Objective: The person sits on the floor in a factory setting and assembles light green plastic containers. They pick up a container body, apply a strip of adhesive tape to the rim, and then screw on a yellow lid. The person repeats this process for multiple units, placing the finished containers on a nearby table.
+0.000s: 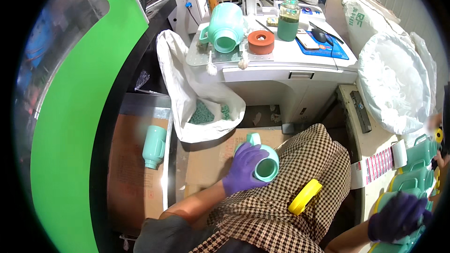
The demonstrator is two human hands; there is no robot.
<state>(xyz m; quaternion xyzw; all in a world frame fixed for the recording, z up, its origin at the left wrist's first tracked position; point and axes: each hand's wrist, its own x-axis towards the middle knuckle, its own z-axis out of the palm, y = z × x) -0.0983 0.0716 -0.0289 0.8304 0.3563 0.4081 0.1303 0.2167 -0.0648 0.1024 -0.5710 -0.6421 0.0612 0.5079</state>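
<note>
My left hand, in a purple glove, grips a mint-green plastic flask shell over my lap. Its round open mouth faces up toward me, and its loop handle points away. On the checked cloth over my legs lies a yellow plastic ring, to the right of the shell. At the lower right, my gloved right hand is over a row of similar green shells with yellow rims. Its fingers are dark and partly hidden, so whether they hold a shell is unclear.
Another green shell lies in the cardboard-lined tray at left. A white sack with green scraps stands ahead. On the white desk are a larger shell, orange tape and a jar. A lined bin stands right.
</note>
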